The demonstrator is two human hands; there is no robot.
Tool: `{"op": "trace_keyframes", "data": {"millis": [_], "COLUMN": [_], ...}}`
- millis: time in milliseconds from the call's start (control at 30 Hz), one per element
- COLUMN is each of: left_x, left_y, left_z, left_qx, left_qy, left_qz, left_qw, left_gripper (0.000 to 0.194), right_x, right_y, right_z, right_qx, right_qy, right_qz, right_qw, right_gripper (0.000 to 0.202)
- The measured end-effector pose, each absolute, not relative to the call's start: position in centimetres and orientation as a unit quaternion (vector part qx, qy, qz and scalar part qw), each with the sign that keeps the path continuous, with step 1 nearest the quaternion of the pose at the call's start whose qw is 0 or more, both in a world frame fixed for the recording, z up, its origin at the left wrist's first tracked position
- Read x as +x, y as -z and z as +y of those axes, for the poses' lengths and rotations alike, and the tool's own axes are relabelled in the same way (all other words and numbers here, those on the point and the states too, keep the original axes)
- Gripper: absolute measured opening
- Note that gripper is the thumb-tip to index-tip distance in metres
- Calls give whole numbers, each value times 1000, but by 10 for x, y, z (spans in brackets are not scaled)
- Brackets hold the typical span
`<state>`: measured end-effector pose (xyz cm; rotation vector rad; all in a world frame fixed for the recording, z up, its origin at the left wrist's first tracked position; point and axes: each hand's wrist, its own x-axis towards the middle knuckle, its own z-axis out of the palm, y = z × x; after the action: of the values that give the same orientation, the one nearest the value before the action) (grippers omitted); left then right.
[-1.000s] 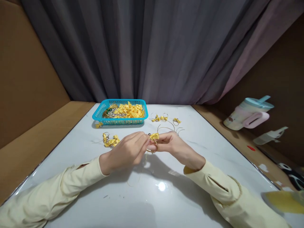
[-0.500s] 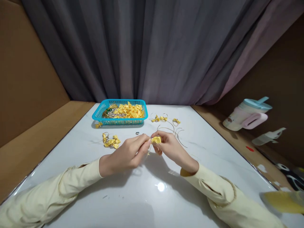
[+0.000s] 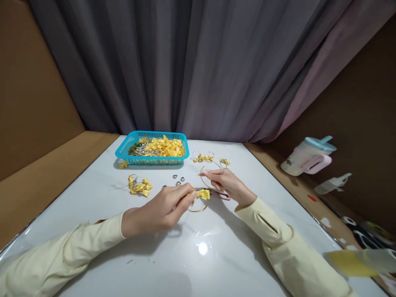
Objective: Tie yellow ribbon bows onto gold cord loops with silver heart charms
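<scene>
A yellow satin bow (image 3: 203, 194) with a loop of gold cord (image 3: 198, 211) hanging below it is pinched in my left hand (image 3: 165, 206). My right hand (image 3: 230, 185) is up and to the right of the bow, its thumb and fingertips closed on a thin gold cord (image 3: 201, 178) that curves beneath them. Under the right hand is a narrow pink-edged object (image 3: 222, 195), partly covered, whose kind I cannot make out. Several small silver pieces (image 3: 178, 183) lie beyond the left hand. Bows with cord rings (image 3: 203, 158) rest past the right hand.
A blue basket (image 3: 151, 160) with yellow bows, gold cord and silver pieces stands at the back left. Before it lies a cluster of bows (image 3: 140, 187). On the right ledge are a lidded cup (image 3: 306, 156), a clear bottle (image 3: 332, 183) and a tape roll (image 3: 349, 220).
My right hand has let go of the bow, moved slightly right and closed on a cord. The bow stays in my left hand, its cord loop now showing. The view has shifted slightly.
</scene>
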<state>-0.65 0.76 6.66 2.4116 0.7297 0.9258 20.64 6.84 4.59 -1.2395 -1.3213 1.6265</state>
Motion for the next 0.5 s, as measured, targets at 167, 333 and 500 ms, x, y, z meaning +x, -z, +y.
{"op": "trace_keyframes", "data": {"millis": [167,333,500], "left_x": [-7,-7,-7], "left_y": [-64,-61,-61], "left_z": [9,8,6], "left_qx": [882,895,901], "left_qy": [-338,-328,-317], "left_qz": [252,226,222], "left_qw": [211,202,193], "left_gripper": [19,20,21], "right_x": [224,228,234], "right_y": [-53,-54,-55], "right_z": [79,84,87], "right_qx": [-479,-487,-515], "right_qy": [-642,-610,-534], "right_qz": [-472,-432,-453], "right_qw": [368,452,495], "right_gripper": [16,13,18]}}
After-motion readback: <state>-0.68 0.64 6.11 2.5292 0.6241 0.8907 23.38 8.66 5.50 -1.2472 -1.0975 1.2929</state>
